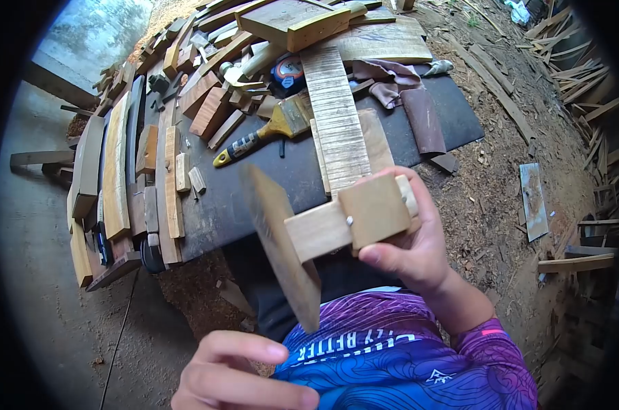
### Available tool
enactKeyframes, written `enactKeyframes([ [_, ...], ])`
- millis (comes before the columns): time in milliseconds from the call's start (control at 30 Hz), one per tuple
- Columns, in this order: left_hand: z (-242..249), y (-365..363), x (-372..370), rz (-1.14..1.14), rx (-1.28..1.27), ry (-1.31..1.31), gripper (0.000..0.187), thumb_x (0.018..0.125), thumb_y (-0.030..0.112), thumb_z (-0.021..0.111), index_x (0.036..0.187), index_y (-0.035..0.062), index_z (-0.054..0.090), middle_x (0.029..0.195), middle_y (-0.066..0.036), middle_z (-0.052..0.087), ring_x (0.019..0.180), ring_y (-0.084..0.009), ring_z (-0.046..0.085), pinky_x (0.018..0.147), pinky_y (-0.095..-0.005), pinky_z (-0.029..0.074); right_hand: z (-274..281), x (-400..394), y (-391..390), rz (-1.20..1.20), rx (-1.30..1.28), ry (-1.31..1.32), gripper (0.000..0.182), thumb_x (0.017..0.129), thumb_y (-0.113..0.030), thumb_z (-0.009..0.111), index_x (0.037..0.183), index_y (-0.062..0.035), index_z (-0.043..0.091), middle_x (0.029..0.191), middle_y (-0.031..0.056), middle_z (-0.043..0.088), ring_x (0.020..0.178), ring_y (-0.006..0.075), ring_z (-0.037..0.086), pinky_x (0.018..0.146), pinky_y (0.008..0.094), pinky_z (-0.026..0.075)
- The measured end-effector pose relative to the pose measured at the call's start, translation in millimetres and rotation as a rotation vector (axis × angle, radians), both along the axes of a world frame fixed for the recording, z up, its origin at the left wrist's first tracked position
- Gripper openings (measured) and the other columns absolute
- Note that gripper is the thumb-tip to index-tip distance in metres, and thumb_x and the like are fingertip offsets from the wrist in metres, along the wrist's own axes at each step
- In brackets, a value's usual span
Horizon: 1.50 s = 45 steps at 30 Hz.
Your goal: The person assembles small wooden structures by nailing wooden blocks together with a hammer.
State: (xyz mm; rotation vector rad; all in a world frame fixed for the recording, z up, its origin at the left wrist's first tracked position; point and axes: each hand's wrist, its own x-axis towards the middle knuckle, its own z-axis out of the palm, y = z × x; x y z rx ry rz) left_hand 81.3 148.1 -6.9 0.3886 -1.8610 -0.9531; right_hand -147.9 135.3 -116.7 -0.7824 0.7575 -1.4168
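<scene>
My right hand (422, 239) is closed around a joined wooden piece (374, 210), with the thumb on its near edge and the fingers behind. The piece has a square block, a short bar (316, 232) and a thin flat board (282, 249) standing crosswise at the bar's left end. A small white spot shows where block and bar meet. Low at the left, my left hand (237, 372) has its fingers apart and holds nothing; it is just below the board, not touching it.
A dark worktable (220, 195) bears a paintbrush (272, 130), a claw hammer (241, 74), a tape measure (287, 74), a long streaked strip (336, 113), brown sandpaper (424, 119) and many wood offcuts. Stacked slats (569, 75) and scrap litter the ground at right.
</scene>
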Motion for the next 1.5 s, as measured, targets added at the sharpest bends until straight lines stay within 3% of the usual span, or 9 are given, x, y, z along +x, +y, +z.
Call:
enactKeyframes([
  [267, 1.3, -15.0, 3.6, -0.242, -0.046, -0.023, 0.002, 0.089, 0.02, 0.076, 0.091, 0.0192, 0.076, 0.092, 0.007, 0.062, 0.092, -0.0166, 0.063, 0.1, -0.0492, 0.046, 1.8, 6.2, -5.1, -0.088, -0.02, 0.064, 0.074, 0.082, -0.006, 0.086, 0.141, -0.0011, 0.04, 0.13, 0.0118, 0.061, 0.122, 0.0198, 0.061, 0.106, 0.036, 0.049],
  [333, -0.1, 9.1, -14.9, 0.088, 0.115, 0.119, 0.001, 0.089, 0.019, 0.075, 0.09, 0.0194, 0.075, 0.092, 0.007, 0.062, 0.093, -0.016, 0.062, 0.101, -0.0489, 0.045, 4.0, 6.0, -5.5, -0.082, -0.002, 0.057, 0.075, 0.083, -0.006, 0.086, 0.141, -0.001, 0.04, 0.129, 0.0123, 0.061, 0.121, 0.0202, 0.062, 0.105, 0.0362, 0.049],
  [367, -3.7, -23.8, 0.1, -0.187, -0.039, 0.05, 0.003, 0.09, 0.022, 0.076, 0.092, 0.02, 0.075, 0.095, 0.007, 0.062, 0.095, -0.0158, 0.062, 0.101, -0.0489, 0.045, 5.3, 6.6, -6.0, -0.083, 0.015, 0.054, 0.075, 0.083, -0.007, 0.086, 0.141, -0.0008, 0.04, 0.129, 0.0127, 0.062, 0.121, 0.0205, 0.062, 0.105, 0.0364, 0.049],
  [500, -3.0, 23.7, -8.9, 0.172, 0.154, 0.119, 0.018, 0.09, 0.029, 0.077, 0.103, 0.0172, 0.074, 0.106, 0.002, 0.063, 0.098, -0.0215, 0.063, 0.099, -0.0505, 0.047, 7.5, 9.7, -6.6, -0.092, 0.006, 0.044, 0.075, 0.083, -0.007, 0.086, 0.142, -0.0007, 0.039, 0.131, 0.0146, 0.062, 0.12, 0.0212, 0.063, 0.104, 0.0368, 0.051],
  [800, -7.4, -10.9, -10.6, 0.161, 0.053, 0.023, 0.015, 0.091, 0.025, 0.077, 0.084, 0.0216, 0.064, 0.087, 0.008, 0.054, 0.086, -0.01, 0.06, 0.101, -0.0427, 0.044, 9.0, 13.0, -6.6, -0.117, 0.035, 0.075, 0.073, 0.085, -0.008, 0.086, 0.141, -0.0004, 0.04, 0.13, 0.0136, 0.062, 0.119, 0.0199, 0.064, 0.102, 0.0355, 0.053],
  [1000, -22.1, -50.2, -10.3, 0.474, -0.206, -0.691, 0.047, 0.073, 0.023, 0.085, 0.117, 0.0082, 0.073, 0.121, -0.013, 0.067, 0.121, -0.0384, 0.059, 0.105, -0.0499, 0.046, 10.0, 20.9, -6.3, -0.139, -0.064, 0.161, 0.072, 0.083, 0.0, 0.085, 0.139, 0.0007, 0.039, 0.131, 0.0147, 0.06, 0.12, 0.0216, 0.064, 0.103, 0.0358, 0.054],
  [1167, -42.9, -57.2, -3.2, 0.561, -0.192, -0.715, 0.05, 0.07, 0.012, 0.085, 0.119, 0.0071, 0.072, 0.126, -0.012, 0.067, 0.133, -0.0397, 0.052, 0.111, -0.0493, 0.042, 12.9, 33.6, -16.9, -0.158, -0.187, 0.252, 0.071, 0.083, -0.001, 0.085, 0.139, -0.0008, 0.041, 0.133, 0.0149, 0.057, 0.119, 0.0226, 0.065, 0.1, 0.0369, 0.058],
  [1400, -119.6, -87.5, 13.7, 0.629, 0.204, -0.228, 0.046, 0.078, 0.009, 0.083, 0.12, 0.0023, 0.067, 0.117, -0.016, 0.068, 0.11, -0.0356, 0.066, 0.095, -0.0428, 0.053, 14.4, 55.1, -58.1, -0.144, -0.238, 0.509, 0.081, 0.087, 0.005, 0.074, 0.156, -0.005, 0.034, 0.136, 0.0193, 0.055, 0.115, 0.0268, 0.068, 0.096, 0.0377, 0.06],
  [1500, -141.9, -87.5, 15.2, 0.637, 0.239, -0.337, 0.04, 0.081, 0.012, 0.082, 0.116, 0.0005, 0.066, 0.11, -0.017, 0.069, 0.098, -0.0319, 0.069, 0.085, -0.0393, 0.054, 6.0, 55.6, -71.0, -0.19, -0.531, 0.906, 0.063, 0.086, 0.003, 0.071, 0.145, -0.0052, 0.052, 0.138, 0.0222, 0.058, 0.119, 0.0368, 0.065, 0.099, 0.0413, 0.055],
])
